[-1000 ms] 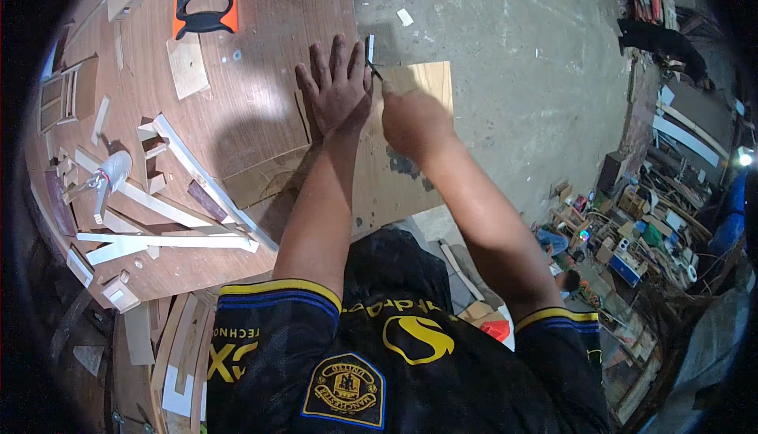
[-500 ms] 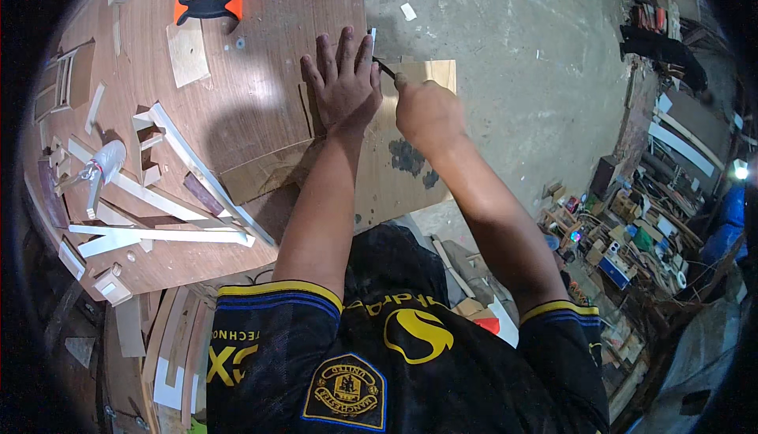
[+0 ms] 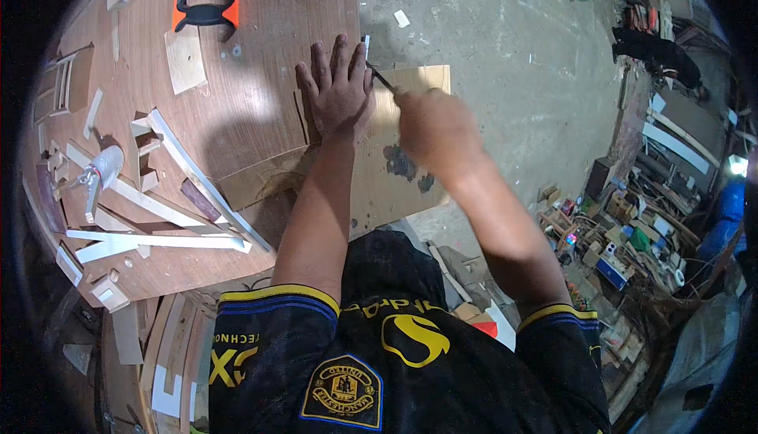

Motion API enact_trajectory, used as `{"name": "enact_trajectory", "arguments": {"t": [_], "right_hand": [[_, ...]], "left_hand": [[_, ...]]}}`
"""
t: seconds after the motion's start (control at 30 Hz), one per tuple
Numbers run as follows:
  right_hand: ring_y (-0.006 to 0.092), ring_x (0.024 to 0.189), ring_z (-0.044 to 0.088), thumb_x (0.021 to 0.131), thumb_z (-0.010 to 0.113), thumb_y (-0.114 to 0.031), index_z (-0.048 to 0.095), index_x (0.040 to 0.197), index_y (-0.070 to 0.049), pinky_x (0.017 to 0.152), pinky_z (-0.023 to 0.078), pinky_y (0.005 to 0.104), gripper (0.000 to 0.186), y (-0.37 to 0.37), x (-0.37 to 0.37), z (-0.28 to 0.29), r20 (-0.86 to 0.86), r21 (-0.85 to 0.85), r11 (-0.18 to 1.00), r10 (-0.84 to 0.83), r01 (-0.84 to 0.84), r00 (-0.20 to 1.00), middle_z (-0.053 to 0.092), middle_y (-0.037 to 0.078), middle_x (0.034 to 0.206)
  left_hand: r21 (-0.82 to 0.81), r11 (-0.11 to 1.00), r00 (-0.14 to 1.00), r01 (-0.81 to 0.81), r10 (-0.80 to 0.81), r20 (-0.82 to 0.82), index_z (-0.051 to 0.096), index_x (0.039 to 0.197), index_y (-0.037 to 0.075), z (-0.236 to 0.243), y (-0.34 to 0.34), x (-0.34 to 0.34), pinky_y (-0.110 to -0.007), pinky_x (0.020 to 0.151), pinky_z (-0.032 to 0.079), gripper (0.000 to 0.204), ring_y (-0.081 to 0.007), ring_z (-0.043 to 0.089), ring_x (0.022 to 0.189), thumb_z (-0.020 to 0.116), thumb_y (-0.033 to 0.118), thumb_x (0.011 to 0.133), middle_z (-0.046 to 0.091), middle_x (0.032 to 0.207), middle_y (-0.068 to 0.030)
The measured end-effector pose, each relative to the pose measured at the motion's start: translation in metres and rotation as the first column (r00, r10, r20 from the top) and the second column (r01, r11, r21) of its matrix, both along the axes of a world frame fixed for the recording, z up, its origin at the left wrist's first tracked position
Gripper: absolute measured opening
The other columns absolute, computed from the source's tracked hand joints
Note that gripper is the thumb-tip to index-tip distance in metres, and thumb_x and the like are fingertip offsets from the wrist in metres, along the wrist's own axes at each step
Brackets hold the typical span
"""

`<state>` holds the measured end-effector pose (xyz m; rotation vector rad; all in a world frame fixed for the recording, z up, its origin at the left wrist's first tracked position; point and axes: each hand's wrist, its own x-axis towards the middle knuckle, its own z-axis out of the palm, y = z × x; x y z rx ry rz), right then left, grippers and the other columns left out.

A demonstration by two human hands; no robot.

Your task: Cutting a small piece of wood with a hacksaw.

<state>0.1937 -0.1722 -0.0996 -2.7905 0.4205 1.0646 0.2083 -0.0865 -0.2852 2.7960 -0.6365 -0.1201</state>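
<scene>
My left hand lies flat with fingers spread, pressing down at the edge of the brown wood-grain tabletop. A narrow white strip shows beside its index fingertip. My right hand, smeared by motion, is closed round a thin dark rod-like tool. The tool slants up and left from the fist, its tip close to my left fingers; its exact kind is hard to make out. Beneath both hands is a pale plywood board with dark stains, jutting past the tabletop edge.
A saw with an orange and black handle lies at the far left beside a small wood piece. White-edged wood strips and a glue bottle sit at left. Concrete floor spreads right, with scrap clutter beyond.
My right fist has shifted slightly down and right, drawing the dark tool back a little. The left hand stays spread on the work. The whole view has moved slightly.
</scene>
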Motion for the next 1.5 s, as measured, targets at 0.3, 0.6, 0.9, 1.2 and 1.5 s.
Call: {"name": "enact_trajectory", "arguments": {"t": [0.3, 0.6, 0.9, 1.2, 1.5], "right_hand": [[0.0350, 0.082, 0.070, 0.090, 0.048, -0.013, 0.070, 0.092, -0.005, 0.069, 0.056, 0.0443, 0.023, -0.018, -0.005, -0.026, 0.082, -0.013, 0.999, 0.042, -0.041, 0.996, 0.070, 0.019, 0.086], [0.0370, 0.081, 0.068, 0.081, 0.052, -0.004, 0.067, 0.103, -0.009, 0.071, 0.056, 0.0458, 0.027, -0.021, -0.003, -0.035, 0.089, -0.008, 0.995, 0.102, -0.102, 0.991, 0.069, 0.020, 0.084], [0.0379, 0.080, 0.068, 0.083, 0.050, -0.005, 0.062, 0.120, -0.008, 0.070, 0.055, 0.0467, 0.039, -0.010, -0.010, -0.053, 0.022, -0.003, 0.997, -0.080, 0.080, 0.997, 0.068, 0.022, 0.083], [0.0434, 0.076, 0.066, 0.083, 0.048, -0.006, 0.057, 0.123, -0.001, 0.070, 0.054, 0.0496, 0.042, 0.003, -0.020, -0.056, 0.089, 0.089, 0.986, -0.149, 0.141, 0.985, 0.066, 0.026, 0.078], [0.0420, 0.077, 0.067, 0.082, 0.047, -0.006, 0.052, 0.124, 0.007, 0.069, 0.054, 0.0478, 0.044, 0.007, -0.013, -0.058, 0.021, 0.127, 0.987, -0.106, 0.103, 0.994, 0.067, 0.027, 0.081]], "left_hand": [[0.046, 0.999, 1.000, 0.007, -0.007, 0.005, 0.038, 0.147, 0.030, -0.004, -0.003, 0.000, -0.064, 0.112, 0.009, 0.051, -0.0376, 0.020, 0.144, 0.042, 0.042, 0.098, 0.028, 0.157, -0.0016], [0.011, 1.000, 0.998, -0.017, 0.016, 0.067, 0.051, 0.139, 0.029, -0.001, -0.004, 0.000, -0.064, 0.112, 0.009, 0.046, -0.0366, 0.023, 0.143, 0.046, 0.042, 0.095, 0.036, 0.153, -0.0011], [-0.011, 0.999, 0.998, 0.039, -0.038, 0.051, 0.050, 0.140, 0.027, 0.005, -0.001, 0.001, -0.063, 0.113, 0.010, 0.046, -0.0371, 0.024, 0.143, 0.044, 0.040, 0.096, 0.035, 0.153, -0.0028], [-0.072, 0.995, 0.994, 0.065, -0.058, 0.096, 0.050, 0.139, 0.022, -0.004, 0.010, -0.002, -0.062, 0.114, 0.011, 0.047, -0.0382, 0.025, 0.142, 0.045, 0.041, 0.096, 0.038, 0.151, -0.0036], [0.006, 0.996, 0.994, 0.083, -0.084, 0.069, 0.046, 0.141, 0.011, 0.006, 0.026, -0.026, -0.058, 0.114, 0.016, 0.052, -0.0370, 0.028, 0.142, 0.044, 0.037, 0.096, 0.037, 0.152, -0.0056]]}}
